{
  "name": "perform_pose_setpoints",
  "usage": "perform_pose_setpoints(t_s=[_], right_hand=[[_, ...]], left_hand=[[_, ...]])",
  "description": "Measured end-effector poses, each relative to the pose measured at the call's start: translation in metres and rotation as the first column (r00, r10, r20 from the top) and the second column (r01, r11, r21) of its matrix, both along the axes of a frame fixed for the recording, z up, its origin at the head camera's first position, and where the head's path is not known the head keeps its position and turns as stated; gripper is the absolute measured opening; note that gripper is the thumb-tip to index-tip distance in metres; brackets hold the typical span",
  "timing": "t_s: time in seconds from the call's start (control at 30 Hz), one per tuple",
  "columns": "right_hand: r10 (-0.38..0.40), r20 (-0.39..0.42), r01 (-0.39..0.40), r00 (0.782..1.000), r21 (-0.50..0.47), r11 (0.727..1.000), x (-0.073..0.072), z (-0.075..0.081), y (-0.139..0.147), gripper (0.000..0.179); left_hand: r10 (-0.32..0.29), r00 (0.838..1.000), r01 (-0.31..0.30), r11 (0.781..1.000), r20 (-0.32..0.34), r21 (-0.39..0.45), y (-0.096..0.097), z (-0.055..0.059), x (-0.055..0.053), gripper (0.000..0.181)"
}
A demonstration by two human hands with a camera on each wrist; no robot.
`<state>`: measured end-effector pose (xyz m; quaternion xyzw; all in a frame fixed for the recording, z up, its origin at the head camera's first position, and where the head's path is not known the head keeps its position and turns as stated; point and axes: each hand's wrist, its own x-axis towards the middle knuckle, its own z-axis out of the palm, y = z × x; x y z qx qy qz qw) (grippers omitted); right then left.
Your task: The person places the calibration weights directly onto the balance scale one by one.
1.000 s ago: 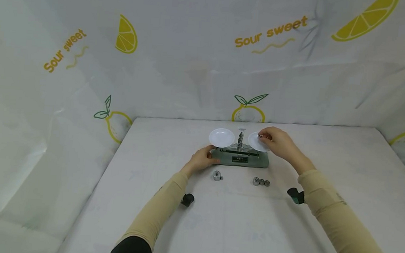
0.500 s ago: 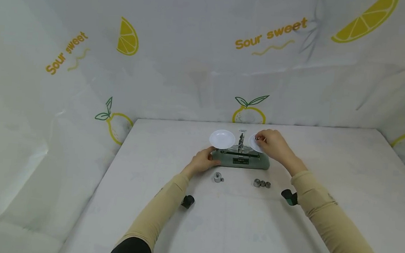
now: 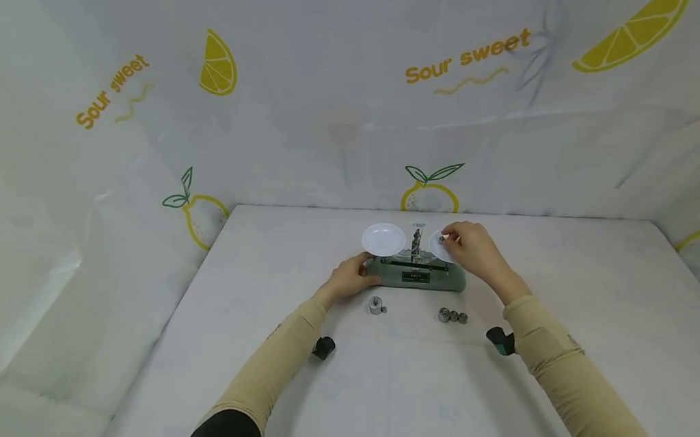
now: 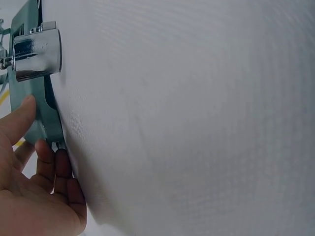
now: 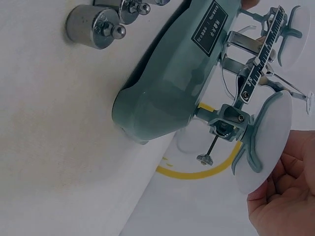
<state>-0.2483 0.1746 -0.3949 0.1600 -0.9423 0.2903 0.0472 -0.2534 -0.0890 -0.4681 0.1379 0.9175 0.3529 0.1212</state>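
**Balance braced with the left hand, small weight pinched at the right pan**

Left hand [image 3: 347,278]: grip curled round the left end of the green balance [image 3: 453,281], thumb on the front face, fingers round the end. Probably held low and at the base so that the base cannot slide while leaving the beam free.

Right hand [image 3: 477,251]: grip pinching a small metal weight [image 3: 441,239] between the fingertips, at the right pan [image 3: 436,250]. A fingertip hold suits so small a piece and likely limits any knock to the pan. Contact between weight and pan cannot be told; in the right wrist view the pan hides the piece.

Balance stands upright near the far edge of the desk [image 3: 373,392], left pan [image 3: 383,239] raised on its own side.

Before the base: a large weight [image 3: 375,305] with a tiny weight [image 3: 384,310] beside it, and farther right a row of three weights [image 3: 453,316]. Presumably set there for easy reach, outside the beam's swing.
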Motion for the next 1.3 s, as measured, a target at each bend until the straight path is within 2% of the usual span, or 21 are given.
perform_pose_setpoints(t_s=[0.2,0.43,0.9,1.1,1.2,1.3], right_hand=[[0.005,0.006,-0.005,1.000,-0.002,1.000,0.002,0.001,0.003,0.023],[0.012,0.012,-0.012,1.000,-0.013,1.000,0.012,0.005,0.008,0.022],[0.081,-0.090,-0.082,0.993,-0.012,0.997,0.036,0.012,0.021,0.022],[0.088,-0.120,-0.090,0.989,-0.011,0.996,0.044,0.009,0.026,0.020],[0.081,-0.110,-0.084,0.991,-0.018,0.996,0.049,0.007,0.029,0.019],[0.070,-0.059,-0.072,0.996,-0.032,0.997,0.053,0.005,0.032,0.017]], left_hand=[[-0.010,1.000,0.010,1.000,-0.005,-0.012,0.000,0.000,0.001,0.058],[-0.014,1.000,0.014,1.000,-0.002,-0.007,0.000,-0.001,0.002,0.059],[-0.027,0.999,0.026,0.999,0.025,0.024,-0.002,-0.002,-0.001,0.061],[-0.022,0.999,0.021,0.999,0.025,0.032,-0.002,-0.003,-0.001,0.060],[-0.015,1.000,0.014,0.999,0.019,0.030,-0.001,-0.002,0.000,0.060],[-0.007,1.000,0.007,1.000,0.010,0.021,0.000,-0.003,0.001,0.059]])
